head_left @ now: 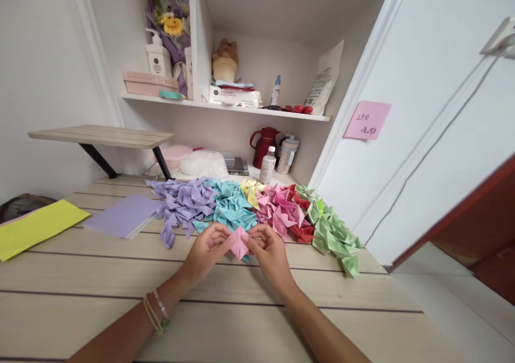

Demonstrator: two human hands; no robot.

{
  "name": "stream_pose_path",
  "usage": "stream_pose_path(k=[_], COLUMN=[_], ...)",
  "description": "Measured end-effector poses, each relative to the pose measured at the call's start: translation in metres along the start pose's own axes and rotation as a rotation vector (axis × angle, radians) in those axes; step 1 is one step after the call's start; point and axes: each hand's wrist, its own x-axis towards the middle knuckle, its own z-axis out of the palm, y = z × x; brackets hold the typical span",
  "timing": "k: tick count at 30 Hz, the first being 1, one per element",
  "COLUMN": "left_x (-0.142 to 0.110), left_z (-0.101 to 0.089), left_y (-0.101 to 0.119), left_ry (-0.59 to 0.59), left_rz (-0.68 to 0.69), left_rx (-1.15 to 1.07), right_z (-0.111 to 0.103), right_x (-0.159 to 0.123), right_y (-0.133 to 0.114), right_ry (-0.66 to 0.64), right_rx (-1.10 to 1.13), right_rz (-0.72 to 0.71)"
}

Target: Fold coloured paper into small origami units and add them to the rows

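Between my two hands is a small folded piece of pink origami paper (pixel 239 244), diamond-shaped, held above the table. My left hand (pixel 211 247) pinches its left edge with thumb and fingers. On the opposite edge, my right hand (pixel 269 250) grips it the same way. Just beyond my hands lie heaps of folded paper pieces: purple (pixel 187 202), turquoise (pixel 232 205), yellow (pixel 252 190), pink (pixel 279 207), red (pixel 301 233) and light green (pixel 336 234). The fingertips partly cover the held paper's sides.
Purple paper sheets (pixel 123 215) and a yellow-green sheet (pixel 42 226) lie on the slatted table (pixel 257 309) at left. A small raised shelf (pixel 102 136) stands behind them. A bottle (pixel 267 165) and red jug (pixel 264 146) stand at the back. A pink note (pixel 367 120) hangs on the wall.
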Motion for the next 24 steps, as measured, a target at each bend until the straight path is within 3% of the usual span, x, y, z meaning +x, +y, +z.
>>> stream_pose_path(k=[4,10,13,17,20,24], left_x=[0.000,0.002,0.002,-0.001,-0.001,0.001], left_z=[-0.002,-0.007,-0.009,-0.008,-0.007,-0.008], left_y=[0.004,0.004,0.009,0.010,0.005,0.003], left_ry=[-0.104,0.037,0.046,-0.050,-0.048,-0.005], left_rz=[-0.060,0.044,0.050,-0.017,-0.027,-0.005], left_rx=[-0.035,-0.025,0.086,0.072,0.103,0.135], right_z=[-0.004,-0.005,-0.004,-0.005,-0.006,-0.004], right_x=[0.001,-0.002,-0.002,-0.001,0.000,-0.002], right_y=[-0.005,-0.009,-0.010,-0.011,-0.011,-0.011], right_ry=[-0.063,-0.184,-0.167,-0.080,-0.028,-0.099], right_rx=[0.044,0.010,-0.049,-0.087,-0.136,-0.101], right_rz=[0.060,0.093,0.074,0.014,-0.034,-0.026])
